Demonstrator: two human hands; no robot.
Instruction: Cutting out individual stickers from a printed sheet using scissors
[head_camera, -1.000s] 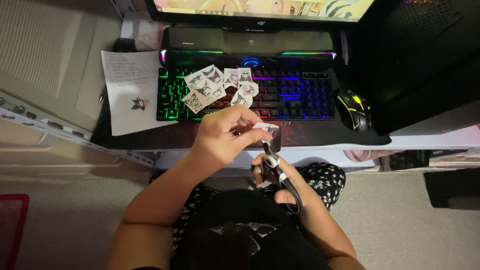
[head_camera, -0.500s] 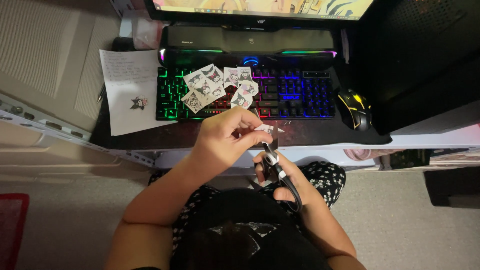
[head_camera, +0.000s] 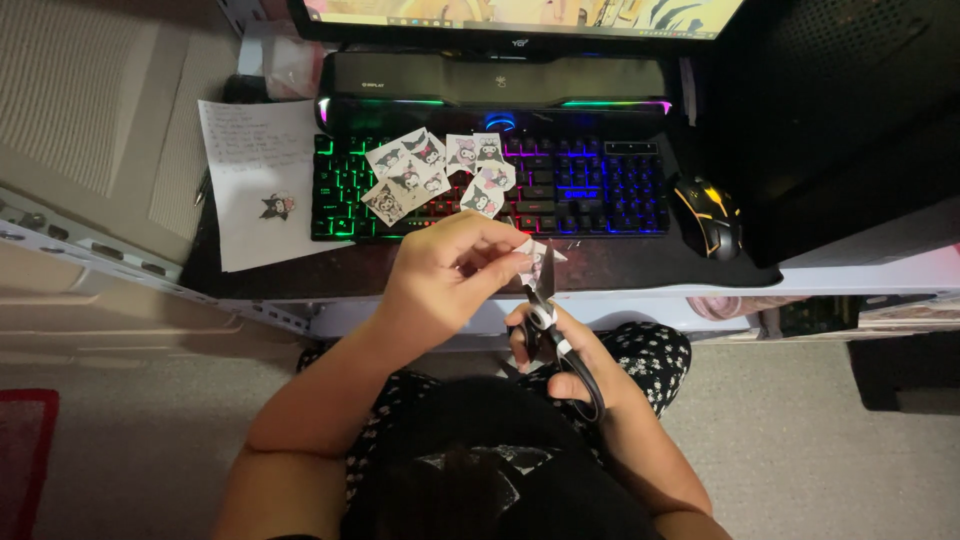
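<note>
Bottom centre of the frame: a lap in dark clothing and spotted trousers is seen, both forearms raised from it.

Right hand (head_camera: 570, 365), just below centre: fingers are closed through the black loops of a pair of scissors (head_camera: 545, 310). The blades are pointed up the frame and look nearly closed; the exact gap cannot be told.

Left hand (head_camera: 450, 270), centre: fingers are curled and pinched on a small paper cutout (head_camera: 532, 256), held at the scissor tips, in front of the desk edge. The cutout is touched by the blades; how far they have bitten into it cannot be told.

Behind the hands, a dark desk mat (head_camera: 640, 262) is laid across the desk. On it, at upper centre, a backlit keyboard (head_camera: 590, 185) is lit green at left and blue to purple at right. A loose pile of cut stickers (head_camera: 435, 172) with a cartoon figure is spread over its left-centre keys, some overlapping.

Left of the keyboard, a white sheet of paper (head_camera: 255, 185) is placed, handwritten at the top, one sticker on it. Right of the keyboard, a black mouse (head_camera: 708, 212) with yellow lighting is set.

Farther back, a dark speaker bar (head_camera: 495, 80) is placed along the keyboard's far side, and the lower edge of a monitor (head_camera: 520, 15) is seen at the top of the frame.
</note>
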